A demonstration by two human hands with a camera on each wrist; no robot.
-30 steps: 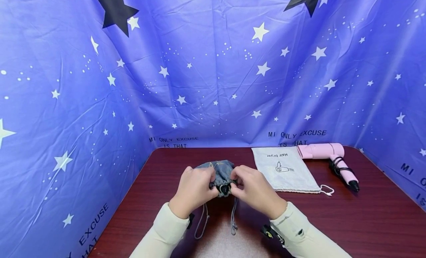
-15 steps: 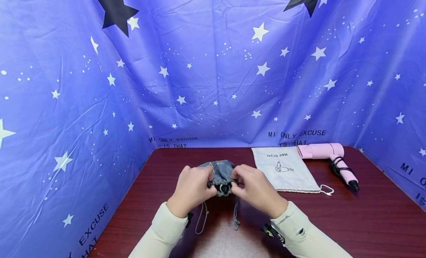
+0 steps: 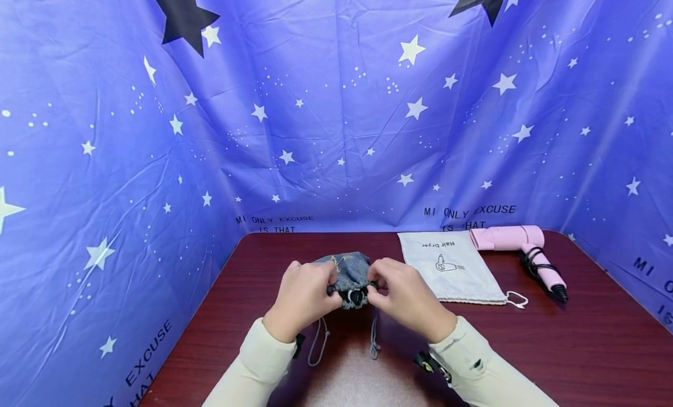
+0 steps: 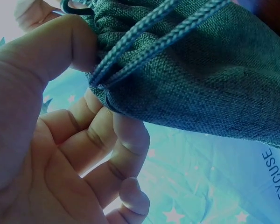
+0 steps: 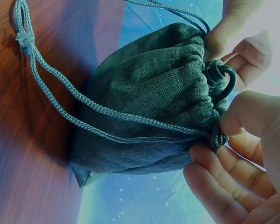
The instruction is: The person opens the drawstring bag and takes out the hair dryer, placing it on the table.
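Your left grip [image 3: 305,293] pinches the gathered rim of the grey drawstring pouch [image 3: 353,272], thumb on one side, fingers on the other. Your right grip [image 3: 407,296] pinches the opposite side of that rim. Pouch between the two, near the middle of the tabletop [image 3: 589,348], mouth turned toward you; a black curved piece [image 5: 230,78] shows in the opening. Looped grey cords [image 3: 374,340] hang from both sides. To your right: white cloth bag [image 3: 462,281] lying flat, printed "Hair Dryer"; pink hair dryer [image 3: 507,237] at its far corner, black cord [image 3: 532,265] wound round the handle.
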